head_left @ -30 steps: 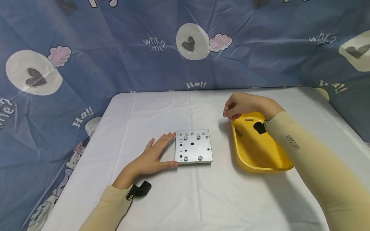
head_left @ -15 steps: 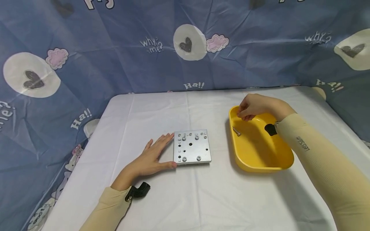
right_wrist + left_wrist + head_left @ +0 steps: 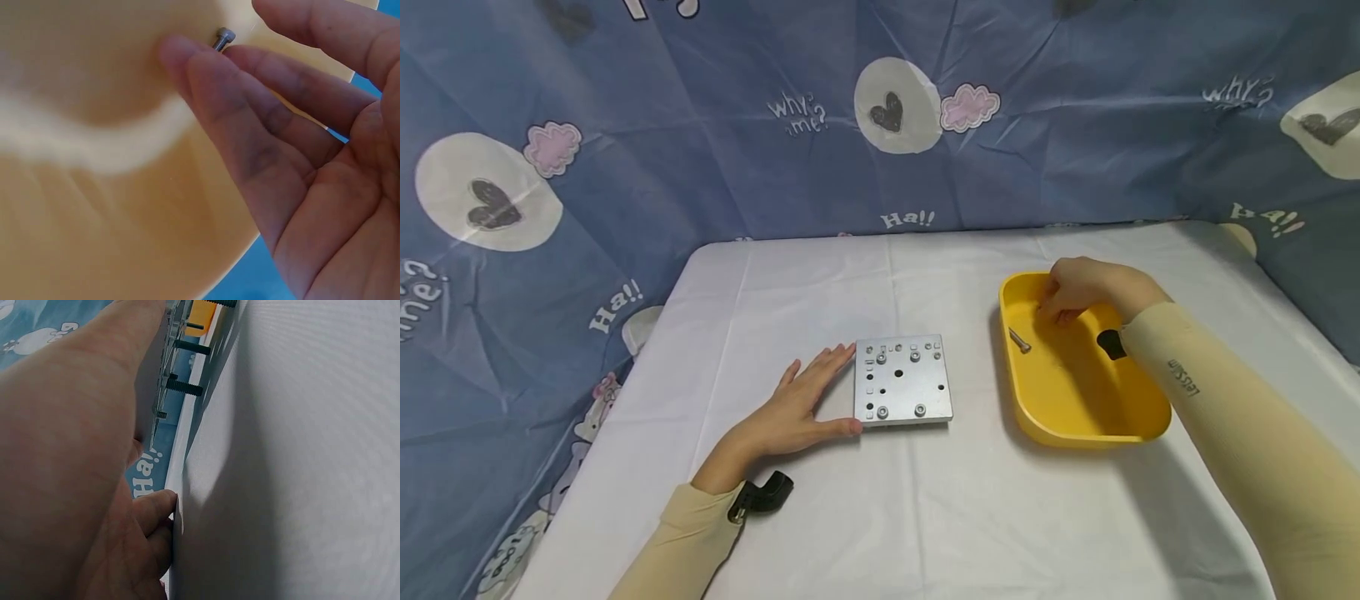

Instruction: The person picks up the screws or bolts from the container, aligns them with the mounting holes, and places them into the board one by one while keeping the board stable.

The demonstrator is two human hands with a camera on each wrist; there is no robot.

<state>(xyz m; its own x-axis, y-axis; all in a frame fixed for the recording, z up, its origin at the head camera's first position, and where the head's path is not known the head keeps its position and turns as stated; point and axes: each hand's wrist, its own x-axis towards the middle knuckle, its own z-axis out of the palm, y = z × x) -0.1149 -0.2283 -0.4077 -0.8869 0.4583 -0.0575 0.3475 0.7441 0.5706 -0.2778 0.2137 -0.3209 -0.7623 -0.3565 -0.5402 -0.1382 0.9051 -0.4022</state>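
A square silver metal plate (image 3: 910,387) lies on the white table, with holes and several socket-head screws in its top. My left hand (image 3: 782,421) touches its left edge, fingers spread and thumb at the near corner. In the left wrist view, threaded bolts (image 3: 185,386) stick out from beneath the plate. My right hand (image 3: 1075,287) reaches down inside the yellow tray (image 3: 1037,433) at its far end. In the right wrist view its thumb stands apart from the bent fingers (image 3: 215,94). A screw (image 3: 225,35) shows just past the fingertips; one screw (image 3: 1020,341) lies by the tray's left wall.
A white cloth (image 3: 820,525) covers the table. Behind it hangs a blue printed curtain (image 3: 715,125), which also runs down the left side. Black wrist camera mounts sit on the left (image 3: 763,493) and right (image 3: 1111,343) wrists.
My right hand has moved from above the tray's far left rim rightward and down into the tray. A screw seen earlier near the far end is now hidden. My left hand stays at the plate.
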